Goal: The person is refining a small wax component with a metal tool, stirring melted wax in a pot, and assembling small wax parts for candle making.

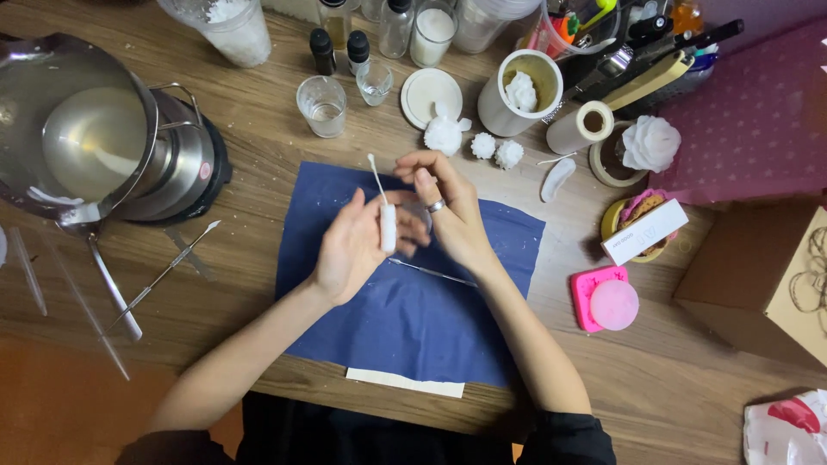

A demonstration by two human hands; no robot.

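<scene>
At frame centre, over the blue cloth [405, 319], your left hand [353, 250] grips a small white wax candle [388, 228] while your right hand [452, 215] pinches its wick [376, 176]; finished white flower candles [495, 151] sit above, so I judge shaping half done.

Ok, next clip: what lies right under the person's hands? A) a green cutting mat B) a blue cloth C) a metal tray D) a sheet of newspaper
B: both the left hand and the right hand, which hold a small white candle with a wick, are above a blue cloth spread on the wooden table.
</scene>
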